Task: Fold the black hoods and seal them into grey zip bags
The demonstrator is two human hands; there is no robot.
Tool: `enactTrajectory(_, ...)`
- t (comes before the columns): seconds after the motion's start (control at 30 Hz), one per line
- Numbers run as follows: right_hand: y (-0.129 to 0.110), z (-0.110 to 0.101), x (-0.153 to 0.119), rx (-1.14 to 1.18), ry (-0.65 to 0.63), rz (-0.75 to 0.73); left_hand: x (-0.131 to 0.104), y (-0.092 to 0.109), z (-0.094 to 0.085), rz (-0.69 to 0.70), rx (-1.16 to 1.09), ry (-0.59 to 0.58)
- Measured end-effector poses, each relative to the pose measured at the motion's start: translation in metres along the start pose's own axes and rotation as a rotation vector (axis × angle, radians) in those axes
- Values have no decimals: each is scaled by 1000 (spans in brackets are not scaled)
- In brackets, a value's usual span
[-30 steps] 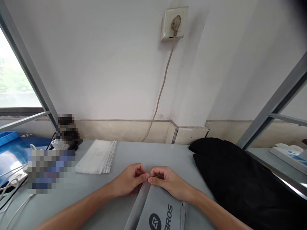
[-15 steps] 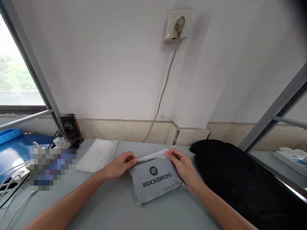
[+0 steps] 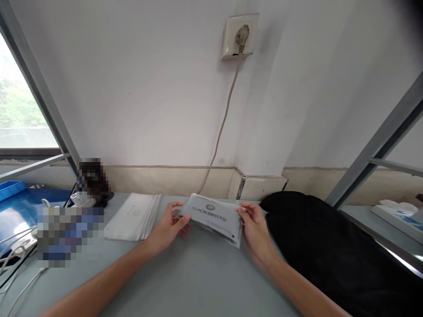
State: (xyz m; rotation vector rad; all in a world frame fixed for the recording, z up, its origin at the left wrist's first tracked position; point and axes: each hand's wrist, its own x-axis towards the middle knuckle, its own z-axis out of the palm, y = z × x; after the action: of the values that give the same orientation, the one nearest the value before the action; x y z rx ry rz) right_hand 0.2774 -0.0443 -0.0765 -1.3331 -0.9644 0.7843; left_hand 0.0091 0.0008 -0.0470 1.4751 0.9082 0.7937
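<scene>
A flat grey plastic bag [image 3: 214, 216] printed "ROCKBROS" is held between my two hands above the grey table [image 3: 198, 281]. My left hand [image 3: 173, 222] grips its left edge, thumb in front and fingers partly behind. My right hand [image 3: 256, 224] pinches the right edge near the upper corner. The bag is tilted, so its printed face looks foreshortened. To the left of my left hand lies a fanned stack of whitish flat bags [image 3: 132, 215]. What is inside the held bag is hidden.
Black cloth [image 3: 317, 246] covers the right side of the table. Cables [image 3: 20, 251], a blue tray [image 3: 13, 189] and blurred-out items are on the left. At the back stands the wall with a plugged socket [image 3: 240, 37]. Metal posts [image 3: 380, 149] flank the table.
The bag has tipped and been lifted away from me, its face now foreshortened. Both hands have slid from its top edge to its sides. The view has shifted slightly.
</scene>
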Motion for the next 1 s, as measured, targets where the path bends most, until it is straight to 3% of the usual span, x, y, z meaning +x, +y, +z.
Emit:
enactTrajectory(0.1,-2,7,-7,66,-149,105,6,-12,-5,162,250,201)
enactTrajectory(0.27,-13,16,-24,69,-631,220,13,-24,-20,197,657,455)
enactTrajectory(0.33,-18,16,-29,64,-799,238,10,-25,-20,223,838,416)
enactTrajectory(0.43,-21,14,-31,41,-958,223,3,-22,-15,253,1088,178)
enactTrajectory(0.53,-21,14,-30,14,-985,204,-1,-21,-11,230,1191,52)
enactTrajectory(1.0,-15,20,-32,-30,-928,183,30,-26,-18,207,1241,99)
